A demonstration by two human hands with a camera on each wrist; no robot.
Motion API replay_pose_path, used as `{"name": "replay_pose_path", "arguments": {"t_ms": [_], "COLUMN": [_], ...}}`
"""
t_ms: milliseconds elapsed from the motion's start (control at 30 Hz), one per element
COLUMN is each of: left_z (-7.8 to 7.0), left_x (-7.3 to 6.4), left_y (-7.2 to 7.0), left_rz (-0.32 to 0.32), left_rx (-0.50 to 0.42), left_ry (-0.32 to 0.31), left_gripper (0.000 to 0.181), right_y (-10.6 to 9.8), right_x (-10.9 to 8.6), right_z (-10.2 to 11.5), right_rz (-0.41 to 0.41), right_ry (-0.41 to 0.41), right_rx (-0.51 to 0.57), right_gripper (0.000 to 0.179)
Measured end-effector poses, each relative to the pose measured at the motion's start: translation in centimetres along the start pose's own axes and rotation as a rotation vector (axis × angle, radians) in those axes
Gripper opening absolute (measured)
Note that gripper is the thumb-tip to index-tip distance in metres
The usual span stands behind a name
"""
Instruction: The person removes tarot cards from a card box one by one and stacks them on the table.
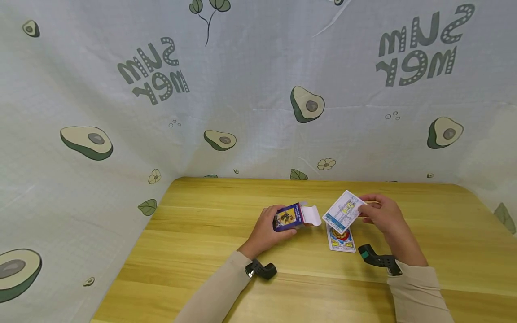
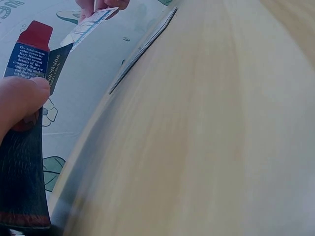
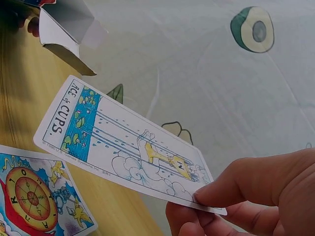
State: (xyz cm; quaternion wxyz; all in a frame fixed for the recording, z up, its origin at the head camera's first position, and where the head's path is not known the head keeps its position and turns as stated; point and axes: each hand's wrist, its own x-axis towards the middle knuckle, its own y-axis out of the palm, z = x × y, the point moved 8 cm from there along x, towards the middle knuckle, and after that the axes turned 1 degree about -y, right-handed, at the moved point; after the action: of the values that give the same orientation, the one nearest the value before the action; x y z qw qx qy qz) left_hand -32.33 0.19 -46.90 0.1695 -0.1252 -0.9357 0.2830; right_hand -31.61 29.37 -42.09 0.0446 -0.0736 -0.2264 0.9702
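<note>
My left hand [image 1: 267, 231] grips a dark blue tarot card box [image 1: 287, 217] whose white end flap [image 1: 311, 216] hangs out toward the right. In the left wrist view, the thumb [image 2: 24, 98] presses on the side of the box, below a red tab. My right hand [image 1: 383, 214] pinches a tarot card [image 3: 133, 147] by one end between thumb and fingers; it reads "Ace of Cups". Held tilted, that card overlaps a second tarot card [image 3: 34, 194], a colourful one with an orange wheel, which lies face up on the table.
The wooden table [image 1: 194, 251] has its far edge against a pale curtain [image 1: 250, 80] printed with avocados and lettering. Each wrist carries a black camera mount, the left one [image 1: 261, 270] close above the tabletop.
</note>
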Motion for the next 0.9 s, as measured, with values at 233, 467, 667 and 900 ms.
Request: {"name": "replay_pose_path", "arguments": {"t_ms": [233,467,667,900], "left_z": [0.05,-0.01,-0.01,0.11], "left_x": [0.1,0.12,0.13,0.2], "left_y": [-0.02,-0.05,-0.06,0.01], "left_rz": [-0.007,-0.006,-0.005,0.001], "left_rx": [-0.002,-0.003,-0.004,-0.005], "left_ry": [0.006,0.001,0.002,-0.004], "left_gripper": [0.07,0.071,0.071,0.071], "right_y": [0.03,-0.07,0.19,0.57], "right_x": [0.06,0.47,0.58,0.4], "right_z": [0.03,-0.37,-0.44,-0.36], "right_rz": [-0.006,0.005,0.04,0.075], "right_ry": [0.003,0.01,-0.011,-0.025], "right_rx": [-0.009,-0.027,-0.061,-0.085], "right_gripper": [0.046,0.046,0.048,0.046]}}
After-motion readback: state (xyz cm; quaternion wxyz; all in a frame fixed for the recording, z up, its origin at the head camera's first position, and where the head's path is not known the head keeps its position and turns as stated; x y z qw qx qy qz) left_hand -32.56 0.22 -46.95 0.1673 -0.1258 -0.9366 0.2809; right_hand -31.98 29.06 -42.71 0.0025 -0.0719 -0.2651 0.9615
